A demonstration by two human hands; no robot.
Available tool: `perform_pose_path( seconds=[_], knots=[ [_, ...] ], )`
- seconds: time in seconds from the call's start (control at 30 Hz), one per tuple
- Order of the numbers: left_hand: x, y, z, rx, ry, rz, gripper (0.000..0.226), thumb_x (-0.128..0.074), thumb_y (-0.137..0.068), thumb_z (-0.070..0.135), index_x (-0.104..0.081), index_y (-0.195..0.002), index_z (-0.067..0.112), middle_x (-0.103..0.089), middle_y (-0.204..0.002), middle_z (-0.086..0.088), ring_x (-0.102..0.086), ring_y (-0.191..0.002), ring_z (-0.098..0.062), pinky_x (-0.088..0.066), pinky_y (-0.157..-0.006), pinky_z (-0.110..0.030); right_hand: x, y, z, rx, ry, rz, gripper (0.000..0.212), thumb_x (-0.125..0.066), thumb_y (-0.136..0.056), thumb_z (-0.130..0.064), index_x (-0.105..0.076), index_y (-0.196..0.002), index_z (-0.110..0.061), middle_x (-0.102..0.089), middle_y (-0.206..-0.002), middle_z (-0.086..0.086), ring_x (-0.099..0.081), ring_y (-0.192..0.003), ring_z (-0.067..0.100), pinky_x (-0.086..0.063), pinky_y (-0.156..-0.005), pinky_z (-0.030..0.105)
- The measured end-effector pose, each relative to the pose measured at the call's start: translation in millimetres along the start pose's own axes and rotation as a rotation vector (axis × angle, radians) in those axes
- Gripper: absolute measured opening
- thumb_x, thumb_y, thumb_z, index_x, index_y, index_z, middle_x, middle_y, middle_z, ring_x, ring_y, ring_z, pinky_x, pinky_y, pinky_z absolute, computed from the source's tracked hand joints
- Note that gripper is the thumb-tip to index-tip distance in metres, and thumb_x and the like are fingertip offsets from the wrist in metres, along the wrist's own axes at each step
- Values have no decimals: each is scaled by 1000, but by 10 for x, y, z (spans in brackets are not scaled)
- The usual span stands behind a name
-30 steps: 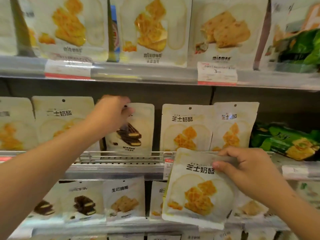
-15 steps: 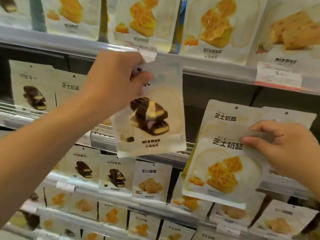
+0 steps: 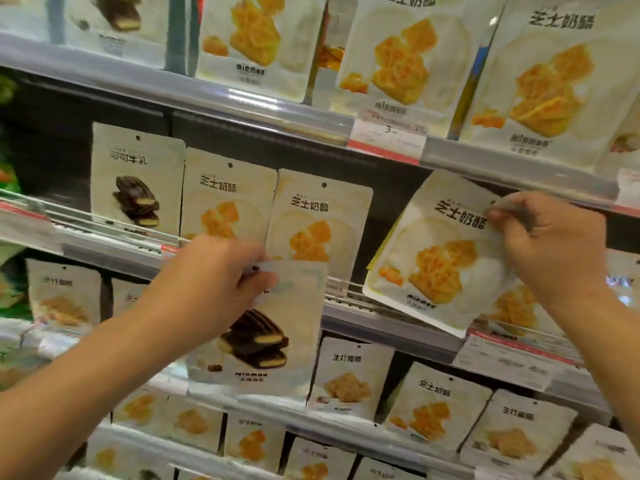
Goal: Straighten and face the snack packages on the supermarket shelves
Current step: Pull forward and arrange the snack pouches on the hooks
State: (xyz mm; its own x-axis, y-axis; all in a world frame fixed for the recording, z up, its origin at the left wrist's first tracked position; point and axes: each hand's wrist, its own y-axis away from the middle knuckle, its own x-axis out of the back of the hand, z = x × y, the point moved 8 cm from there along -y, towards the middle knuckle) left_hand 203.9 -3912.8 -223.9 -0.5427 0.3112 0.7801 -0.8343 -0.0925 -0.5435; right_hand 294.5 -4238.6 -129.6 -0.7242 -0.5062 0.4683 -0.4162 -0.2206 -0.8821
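Observation:
My left hand [image 3: 211, 282] grips the top edge of a white chocolate-biscuit pouch [image 3: 263, 344], held in the air in front of the middle shelf's rail [image 3: 388, 327]. My right hand [image 3: 550, 247] pinches the upper right corner of a white cheese-snack pouch [image 3: 433, 254], tilted clockwise just above the same rail at the right. On the middle shelf stand a chocolate pouch [image 3: 136, 181] and two cheese pouches [image 3: 225, 199], upright and facing out. A dark gap lies between them and the tilted pouch.
The upper shelf [image 3: 242, 98] carries large cheese pouches and a price tag [image 3: 388, 136]. Lower shelves hold several rows of small white snack pouches [image 3: 353, 375]. Green packs show at the far left edge [image 3: 7, 168].
The view swung left. My left hand brought the chocolate pouch down and lower in front of the rail. My right hand raised the cheese pouch toward the middle shelf, more tilted.

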Motion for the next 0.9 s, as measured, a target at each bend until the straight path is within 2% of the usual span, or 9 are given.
perform_pose_path(
  seconds=[0.03,0.1,0.17,0.23,0.3,0.43,0.67,0.77,0.9],
  knots=[
    [-31,36,-40,-10,-6,-14,21,-64,-89,43,-66,-84,23,-62,-67,11,-53,-61,-3,-39,-52,-16,-72,29,-14,-4,3,-14,14,-61,-90,-15,-72,-96,-12,-73,-89,8,-67,-81,28,-43,-72,14],
    [-117,88,-96,-16,6,-57,23,-63,-89,42,-60,-75,23,-52,-59,14,-47,-56,0,-36,-49,-18,-185,75,-53,27,37,-35,17,-58,-89,-17,-71,-96,-11,-74,-87,9,-68,-77,31,-53,-66,32],
    [-185,97,-142,-9,41,-88,25,-63,-90,39,-54,-72,24,-50,-58,14,-47,-57,-2,-36,-50,-21,-249,74,-115,84,88,-46,18,-56,-88,-18,-71,-95,-11,-73,-83,10,-67,-68,32,-56,-61,40],
    [-234,76,-182,13,63,-106,25,-62,-92,38,-59,-75,20,-60,-63,8,-56,-63,-9,-48,-58,-30,-278,25,-174,142,113,-26,14,-57,-90,-15,-70,-93,-11,-73,-79,10,-66,-62,31,-54,-56,37],
    [-258,60,-200,32,64,-106,24,-61,-92,40,-64,-83,18,-65,-68,5,-61,-67,-12,-52,-66,-34,-287,-30,-227,207,126,25,15,-57,-92,-15,-71,-93,-10,-73,-78,10,-66,-64,31,-50,-57,33],
    [-256,44,-191,40,57,-66,21,-61,-91,40,-64,-82,21,-64,-67,9,-60,-65,-9,-53,-65,-32,-416,-63,-217,311,128,106,22,-52,-95,-15,-72,-97,-6,-72,-84,12,-67,-73,33,-53,-63,38],
    [-338,30,-92,58,43,-61,21,-63,-91,38,-65,-85,18,-66,-70,7,-62,-67,-12,-54,-66,-34,-648,-230,2,173,164,88,21,-58,-90,-18,-70,-93,-2,-62,-61,21,-60,-53,39,-49,-53,37],
    [-391,31,-78,83,65,-71,22,-64,-90,37,-65,-81,17,-67,-67,6,-62,-64,-10,-54,-64,-35,-704,-366,124,92,182,12,24,-59,-92,-21,-71,-93,-1,-67,-72,26,-63,-66,45,-50,-60,42],
    [-460,19,-34,99,66,-85,22,-64,-90,38,-64,-79,19,-67,-67,7,-62,-63,-8,-54,-63,-34,-860,-389,141,27,210,-124,25,-60,-93,-27,-70,-107,-9,-70,-93,22,-64,-86,43,-48,-69,40]
  ],
)
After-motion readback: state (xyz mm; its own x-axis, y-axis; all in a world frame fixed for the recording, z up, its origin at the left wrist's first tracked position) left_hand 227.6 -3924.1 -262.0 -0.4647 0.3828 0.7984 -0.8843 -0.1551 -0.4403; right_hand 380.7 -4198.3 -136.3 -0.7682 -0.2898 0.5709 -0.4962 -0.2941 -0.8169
